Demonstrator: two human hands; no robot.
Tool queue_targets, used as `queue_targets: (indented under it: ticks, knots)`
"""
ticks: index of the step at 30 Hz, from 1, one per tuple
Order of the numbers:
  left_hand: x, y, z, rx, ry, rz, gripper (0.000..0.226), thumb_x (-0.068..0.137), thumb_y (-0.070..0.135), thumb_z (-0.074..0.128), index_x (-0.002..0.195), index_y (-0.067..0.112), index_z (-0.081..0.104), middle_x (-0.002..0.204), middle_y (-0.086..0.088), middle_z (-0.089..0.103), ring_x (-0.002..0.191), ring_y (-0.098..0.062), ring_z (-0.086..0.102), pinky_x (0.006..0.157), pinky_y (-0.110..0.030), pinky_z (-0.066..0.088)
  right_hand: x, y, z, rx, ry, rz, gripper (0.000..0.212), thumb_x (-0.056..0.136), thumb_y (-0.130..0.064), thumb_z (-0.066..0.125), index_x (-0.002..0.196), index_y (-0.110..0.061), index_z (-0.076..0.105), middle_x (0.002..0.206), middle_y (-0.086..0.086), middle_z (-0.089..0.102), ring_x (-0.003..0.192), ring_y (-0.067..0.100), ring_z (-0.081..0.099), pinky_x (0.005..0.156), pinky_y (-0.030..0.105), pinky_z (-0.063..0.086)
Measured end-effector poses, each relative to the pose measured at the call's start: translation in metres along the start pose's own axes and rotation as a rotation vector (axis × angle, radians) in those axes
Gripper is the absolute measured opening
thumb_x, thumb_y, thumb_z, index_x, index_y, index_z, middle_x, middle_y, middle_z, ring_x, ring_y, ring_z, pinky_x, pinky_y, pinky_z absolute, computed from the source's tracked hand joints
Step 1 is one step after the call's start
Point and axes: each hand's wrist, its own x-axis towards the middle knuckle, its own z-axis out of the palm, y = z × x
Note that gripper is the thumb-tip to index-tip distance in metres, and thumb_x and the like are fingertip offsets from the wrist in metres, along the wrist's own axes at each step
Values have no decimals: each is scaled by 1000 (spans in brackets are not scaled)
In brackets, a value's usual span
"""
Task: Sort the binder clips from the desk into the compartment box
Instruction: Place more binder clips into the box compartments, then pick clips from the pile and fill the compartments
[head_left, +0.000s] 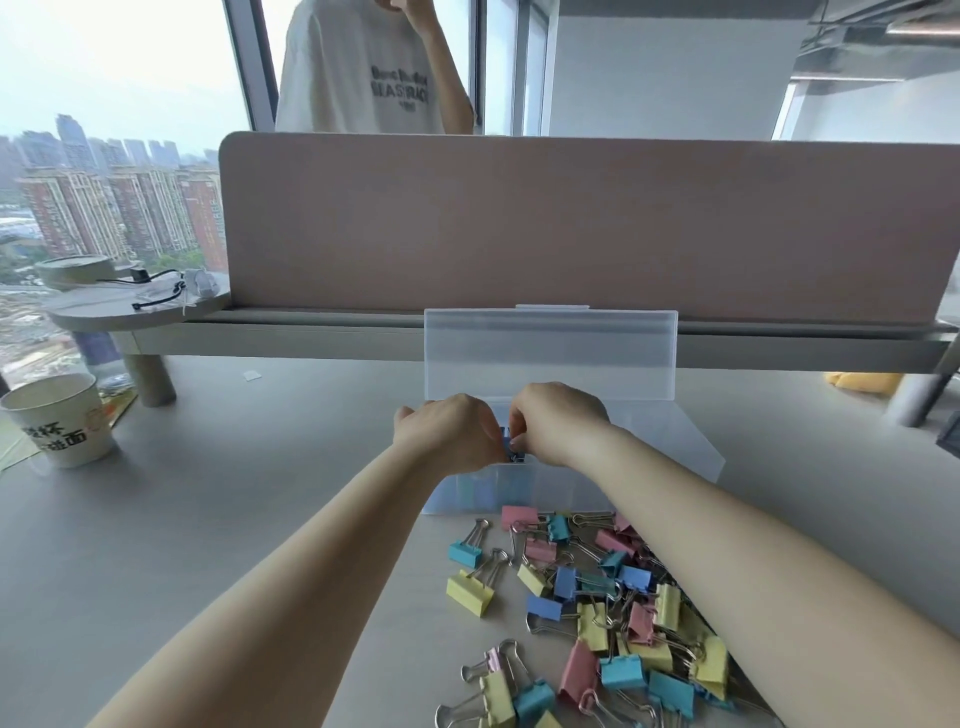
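I have a blue clip (506, 448) pinched between both hands over the left part of the box (519, 491). My left hand (447, 434) curls its fingers onto one side of it, and my right hand (558, 421) nips it with its fingertips from the other. I judge this as the placing step, and which compartment sits beneath is hidden by my hands. Next I need to let go, then reach back to the pile of clips (597, 613) just in front of the box on the desk (208, 519). The lid (550, 353) stands open. The paper cup (60, 421) far left carries dark Chinese characters, partly cut off. The lettering on the shirt (363, 67) of a person behind the partition (571, 223) is too blurred to read.
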Motion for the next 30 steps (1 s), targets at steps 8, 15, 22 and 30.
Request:
queue_targets:
  ticks: [8, 15, 22, 30]
  knots:
    - [-25, -16, 2, -284, 269, 88, 18, 87, 39, 56, 104, 39, 63, 110, 13, 62, 102, -15, 56, 90, -36, 41, -21, 24, -16, 402, 122, 35, 17, 90, -17, 58, 87, -6, 70, 91, 8, 71, 90, 29, 63, 80, 37, 50]
    - [-86, -32, -2, -527, 237, 132, 8, 83, 26, 67, 89, 28, 63, 88, 8, 62, 76, -9, 58, 66, -21, 46, -106, 53, -25, 606, 232, 36, 9, 90, -20, 62, 91, -21, 71, 85, -15, 65, 81, -3, 56, 71, 12, 42]
    - [-117, -34, 5, -465, -51, 119, 16, 79, 35, 71, 93, 31, 66, 93, 12, 62, 84, -4, 60, 76, -20, 47, -167, 80, -13, 609, 93, 87, 8, 88, -22, 65, 90, -26, 72, 88, -14, 69, 83, 1, 61, 74, 17, 46]
    - [-134, -40, -10, -296, -62, 278, 15, 79, 34, 71, 88, 42, 61, 95, 14, 59, 85, -1, 58, 69, -11, 43, -194, 89, -44, 484, -109, 49, 23, 74, -43, 75, 81, -21, 71, 76, -7, 68, 67, 3, 55, 59, 12, 41]
